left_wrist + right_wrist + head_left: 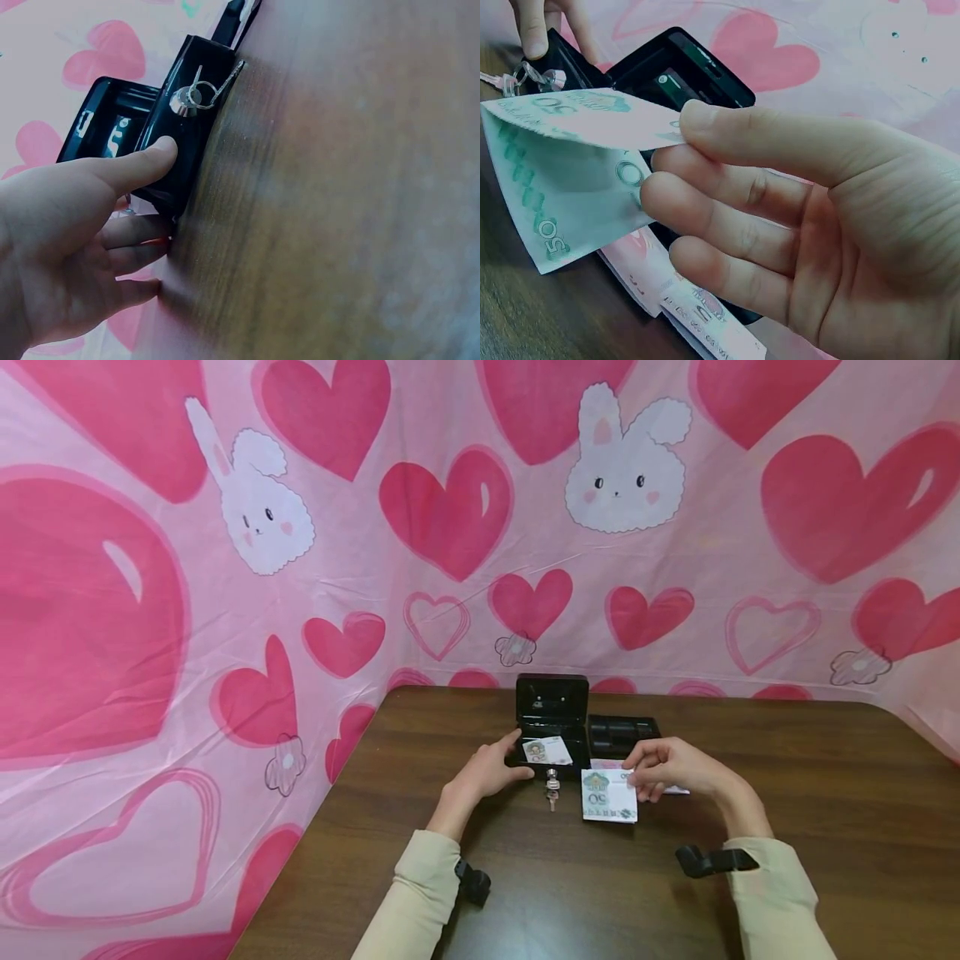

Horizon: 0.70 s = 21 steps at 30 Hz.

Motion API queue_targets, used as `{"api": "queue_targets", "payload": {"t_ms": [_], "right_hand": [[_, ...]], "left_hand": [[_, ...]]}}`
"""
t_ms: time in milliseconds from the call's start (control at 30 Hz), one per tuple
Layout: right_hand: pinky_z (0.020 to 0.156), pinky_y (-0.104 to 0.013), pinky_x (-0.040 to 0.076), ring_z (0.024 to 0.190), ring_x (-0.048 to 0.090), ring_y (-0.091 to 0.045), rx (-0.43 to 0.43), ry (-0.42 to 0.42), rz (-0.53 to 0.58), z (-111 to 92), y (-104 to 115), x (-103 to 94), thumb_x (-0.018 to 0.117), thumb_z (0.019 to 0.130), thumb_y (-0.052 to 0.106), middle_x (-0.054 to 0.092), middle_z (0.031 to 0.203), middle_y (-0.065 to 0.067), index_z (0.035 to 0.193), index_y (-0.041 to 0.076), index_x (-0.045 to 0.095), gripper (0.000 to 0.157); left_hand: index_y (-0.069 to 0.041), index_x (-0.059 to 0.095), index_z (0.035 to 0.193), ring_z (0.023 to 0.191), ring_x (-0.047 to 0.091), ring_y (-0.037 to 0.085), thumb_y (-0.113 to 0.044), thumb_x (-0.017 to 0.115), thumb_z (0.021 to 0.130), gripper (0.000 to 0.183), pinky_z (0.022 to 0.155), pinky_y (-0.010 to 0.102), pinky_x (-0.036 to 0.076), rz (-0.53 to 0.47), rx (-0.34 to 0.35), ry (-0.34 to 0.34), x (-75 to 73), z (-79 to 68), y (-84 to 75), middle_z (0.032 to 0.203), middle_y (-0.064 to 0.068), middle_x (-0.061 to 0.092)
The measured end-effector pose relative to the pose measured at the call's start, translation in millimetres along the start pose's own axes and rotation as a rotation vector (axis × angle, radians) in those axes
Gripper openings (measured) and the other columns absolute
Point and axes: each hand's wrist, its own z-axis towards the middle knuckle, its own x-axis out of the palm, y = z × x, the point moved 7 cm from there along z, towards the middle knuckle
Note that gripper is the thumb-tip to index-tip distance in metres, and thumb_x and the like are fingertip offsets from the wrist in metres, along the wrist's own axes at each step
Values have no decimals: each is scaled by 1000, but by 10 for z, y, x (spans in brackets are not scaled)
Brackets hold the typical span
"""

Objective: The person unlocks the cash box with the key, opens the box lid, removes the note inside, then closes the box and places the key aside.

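Note:
A small black cash box (pixel 551 700) stands with its lid raised at the far side of the table. My left hand (pixel 487 770) holds its front left corner, the thumb on the front face and the fingers along the side. Keys on a ring (pixel 552 793) hang from the front lock. Inside the box lies a folded banknote (pixel 551 750). Just right of the box, my right hand (pixel 682 768) pinches a folded green 50 banknote (pixel 577 195) between thumb and forefinger. Other banknotes (pixel 697 300), partly pink, lie below that hand on the table.
Beside the box on the right is a flat black item (pixel 622 733) with sections, possibly a tray; the right hand partly hides it. The brown wooden table (pixel 847 793) meets a pink cloth (pixel 675 560) with hearts and rabbits at the back and left.

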Motion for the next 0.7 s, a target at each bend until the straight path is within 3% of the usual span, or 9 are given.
{"api": "queue_targets", "payload": {"t_ms": [467, 700], "right_hand": [[60, -32, 59, 65, 65, -13, 81, 42, -17, -45, -154, 1, 70, 90, 12, 69, 79, -3, 106, -7, 64, 26], [56, -30, 57, 60, 60, -13, 149, 54, -31, -86, -227, 21, 71, 90, 14, 65, 74, -5, 105, -7, 65, 26]], "left_hand": [[-19, 34, 156, 134, 52, 31, -41, 70, 91, 77, 112, 51, 40, 0, -16, 5, 6, -1, 13, 144, 14, 56], [-17, 35, 155, 133, 53, 31, -40, 71, 90, 78, 112, 51, 40, -2, -7, 3, 6, -1, 4, 143, 15, 57]]}}
